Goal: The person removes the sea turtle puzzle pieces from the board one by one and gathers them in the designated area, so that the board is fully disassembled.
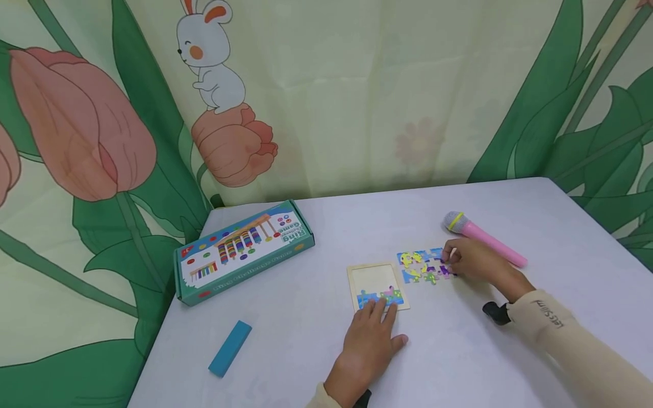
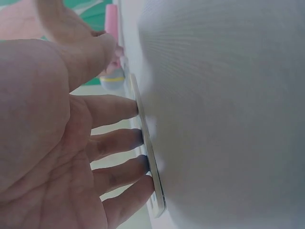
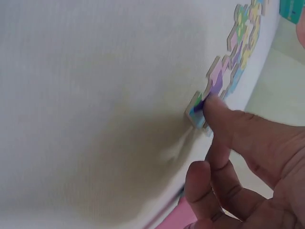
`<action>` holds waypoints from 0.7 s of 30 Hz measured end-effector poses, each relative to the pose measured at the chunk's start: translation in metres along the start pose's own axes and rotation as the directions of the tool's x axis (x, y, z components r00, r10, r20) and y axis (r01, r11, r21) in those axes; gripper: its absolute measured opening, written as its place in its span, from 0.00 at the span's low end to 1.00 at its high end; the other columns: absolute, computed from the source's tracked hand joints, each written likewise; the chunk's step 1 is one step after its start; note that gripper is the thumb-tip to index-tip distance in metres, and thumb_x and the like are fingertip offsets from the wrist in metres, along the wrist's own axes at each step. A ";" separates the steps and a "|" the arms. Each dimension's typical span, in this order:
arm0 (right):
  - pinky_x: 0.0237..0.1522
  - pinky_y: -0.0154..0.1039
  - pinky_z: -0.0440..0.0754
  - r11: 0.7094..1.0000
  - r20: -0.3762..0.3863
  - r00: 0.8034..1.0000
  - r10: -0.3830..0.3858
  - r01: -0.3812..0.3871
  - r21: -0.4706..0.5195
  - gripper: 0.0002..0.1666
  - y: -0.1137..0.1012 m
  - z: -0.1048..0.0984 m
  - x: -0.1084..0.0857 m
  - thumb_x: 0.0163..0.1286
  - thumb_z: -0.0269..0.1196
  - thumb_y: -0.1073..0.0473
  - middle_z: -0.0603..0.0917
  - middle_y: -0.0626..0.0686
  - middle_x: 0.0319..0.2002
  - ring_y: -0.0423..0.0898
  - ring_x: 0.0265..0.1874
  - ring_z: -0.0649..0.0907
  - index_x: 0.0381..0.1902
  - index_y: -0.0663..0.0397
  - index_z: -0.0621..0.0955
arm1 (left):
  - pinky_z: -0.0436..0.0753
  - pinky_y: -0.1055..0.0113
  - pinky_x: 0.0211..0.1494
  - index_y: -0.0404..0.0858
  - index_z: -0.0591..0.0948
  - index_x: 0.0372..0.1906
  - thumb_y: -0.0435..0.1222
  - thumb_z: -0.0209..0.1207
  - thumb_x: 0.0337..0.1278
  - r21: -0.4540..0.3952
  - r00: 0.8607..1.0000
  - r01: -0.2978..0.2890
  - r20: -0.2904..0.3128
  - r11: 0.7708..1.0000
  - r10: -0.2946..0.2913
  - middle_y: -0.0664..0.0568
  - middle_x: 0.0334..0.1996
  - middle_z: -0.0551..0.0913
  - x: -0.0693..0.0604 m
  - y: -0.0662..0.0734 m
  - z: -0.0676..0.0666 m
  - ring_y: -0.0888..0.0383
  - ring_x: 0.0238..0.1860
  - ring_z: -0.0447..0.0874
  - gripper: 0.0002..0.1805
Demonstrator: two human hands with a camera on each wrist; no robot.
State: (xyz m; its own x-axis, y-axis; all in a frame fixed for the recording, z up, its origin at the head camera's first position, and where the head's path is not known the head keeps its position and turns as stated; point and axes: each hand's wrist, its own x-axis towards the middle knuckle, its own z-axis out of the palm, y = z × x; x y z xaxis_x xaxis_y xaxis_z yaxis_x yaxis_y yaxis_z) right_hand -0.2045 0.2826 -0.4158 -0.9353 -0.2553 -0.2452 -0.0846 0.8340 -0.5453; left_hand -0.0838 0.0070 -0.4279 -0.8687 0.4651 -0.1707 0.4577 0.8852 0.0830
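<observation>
My left hand point(image 1: 368, 344) lies with fingers spread, their tips resting on the near edge of a wooden puzzle tray point(image 1: 351, 283). Joined blue, pink and green pieces point(image 1: 371, 297) fill the tray's near strip; bare wood shows above them. From the left wrist, the fingertips point(image 2: 129, 106) touch the thin tray's edge point(image 2: 151, 162). Right of the tray, several colourful jigsaw pieces point(image 1: 415, 265) lie on the table. At their right end my right hand point(image 1: 471, 260) pinches a puzzle piece point(image 3: 194, 110), blue and green at its corner, between thumb and a finger; the thumb hides part of it.
A pink toy microphone point(image 1: 492, 241) with a grey head lies beyond my right hand. On the left, a green game box point(image 1: 245, 249) sits near the back edge, with a blue block point(image 1: 229, 348) closer to me. A printed fabric backdrop point(image 1: 347, 102) hangs behind the white table point(image 1: 285, 340).
</observation>
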 end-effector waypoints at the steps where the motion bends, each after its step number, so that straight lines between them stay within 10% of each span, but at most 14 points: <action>1: 0.32 0.40 0.77 1.000 -0.009 1.000 0.000 0.000 -0.021 0.06 -0.001 0.001 -0.001 0.67 0.66 0.71 0.80 0.53 0.32 0.50 0.32 0.77 0.38 0.58 0.80 | 0.67 0.60 0.75 0.48 0.68 0.78 0.59 0.52 0.74 -0.008 1.000 -0.001 0.003 1.000 0.001 0.53 0.76 0.66 0.000 0.000 0.000 0.53 0.76 0.63 0.35; 21: 0.31 0.40 0.74 0.991 -0.061 0.997 -0.042 0.034 -0.128 0.07 -0.026 0.010 -0.009 0.70 0.59 0.72 0.76 0.51 0.29 0.48 0.31 0.76 0.35 0.57 0.78 | 0.57 0.53 0.80 0.45 0.63 0.80 0.61 0.53 0.72 -0.094 0.998 -0.001 0.056 0.996 0.006 0.52 0.81 0.56 -0.007 -0.012 -0.005 0.51 0.80 0.52 0.41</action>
State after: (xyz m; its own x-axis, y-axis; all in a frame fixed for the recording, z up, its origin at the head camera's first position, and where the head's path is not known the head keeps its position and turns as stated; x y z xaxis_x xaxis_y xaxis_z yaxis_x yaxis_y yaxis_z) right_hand -0.1908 0.2580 -0.4077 -0.9501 -0.2597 -0.1727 -0.1596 0.8805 -0.4463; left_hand -0.0839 -0.0066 -0.4223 -0.8539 0.4693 -0.2249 0.4384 0.8816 0.1750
